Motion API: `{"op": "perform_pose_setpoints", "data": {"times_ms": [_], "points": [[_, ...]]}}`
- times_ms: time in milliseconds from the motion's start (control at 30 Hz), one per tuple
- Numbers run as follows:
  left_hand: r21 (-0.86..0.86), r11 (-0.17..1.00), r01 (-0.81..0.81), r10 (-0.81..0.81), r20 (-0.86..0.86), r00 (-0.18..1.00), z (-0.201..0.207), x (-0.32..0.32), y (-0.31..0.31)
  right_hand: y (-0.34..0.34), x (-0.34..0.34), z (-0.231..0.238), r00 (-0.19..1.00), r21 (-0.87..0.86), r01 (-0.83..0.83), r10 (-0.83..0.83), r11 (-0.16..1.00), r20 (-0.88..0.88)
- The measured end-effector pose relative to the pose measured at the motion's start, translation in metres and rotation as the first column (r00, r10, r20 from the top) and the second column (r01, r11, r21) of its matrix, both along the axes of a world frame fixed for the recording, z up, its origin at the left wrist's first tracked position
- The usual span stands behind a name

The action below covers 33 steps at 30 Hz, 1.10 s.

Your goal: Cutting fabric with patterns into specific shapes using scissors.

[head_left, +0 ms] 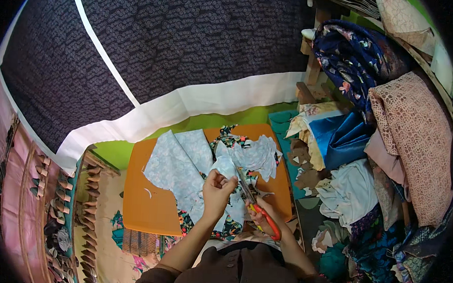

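Observation:
A small pale piece of fabric [225,165] is pinched between the fingers of my left hand [219,188], raised over the table. My right hand [264,220] grips a pair of scissors [272,225] with red and yellow handles. Their metal blades point up and away, close beside the pale piece; whether they touch it I cannot tell. Under and around my hands lie light grey-blue cut fabric pieces [172,156] with a faint pattern. Black floral fabric [232,227] shows beneath them near the table's front edge and at the back.
The orange table [151,207] holds the fabric, with a small white scrap [147,192] at left. Piled folded cloths, including blue satin [342,137] and pink lace [416,146], crowd the right. A dark patterned curtain [201,43] hangs behind. Wooden racks [89,221] stand at left.

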<state>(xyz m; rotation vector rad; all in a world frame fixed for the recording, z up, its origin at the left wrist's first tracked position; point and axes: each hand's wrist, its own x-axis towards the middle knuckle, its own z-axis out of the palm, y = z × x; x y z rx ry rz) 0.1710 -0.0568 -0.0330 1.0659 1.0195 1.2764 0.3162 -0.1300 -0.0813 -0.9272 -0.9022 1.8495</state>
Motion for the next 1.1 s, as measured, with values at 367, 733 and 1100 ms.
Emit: {"op": "perform_pose_setpoints", "data": {"times_ms": [367, 733, 1100], "points": [[-0.011, 0.994, 0.112, -0.112, -0.018, 0.994, 0.003, -0.008, 0.005, -0.003, -0.007, 0.012, 0.957, 0.325, -0.016, -0.080, 0.946, 0.280], [-0.052, 0.989, 0.135, -0.139, -0.076, 0.987, 0.003, -0.008, 0.004, -0.003, -0.010, 0.003, 0.980, 0.227, 0.058, -0.099, 0.972, 0.174], [-0.085, 0.974, 0.211, -0.219, -0.097, 0.971, -0.005, -0.007, 0.005, -0.007, -0.003, -0.001, 0.983, 0.309, 0.039, -0.091, 0.950, 0.157]]}}
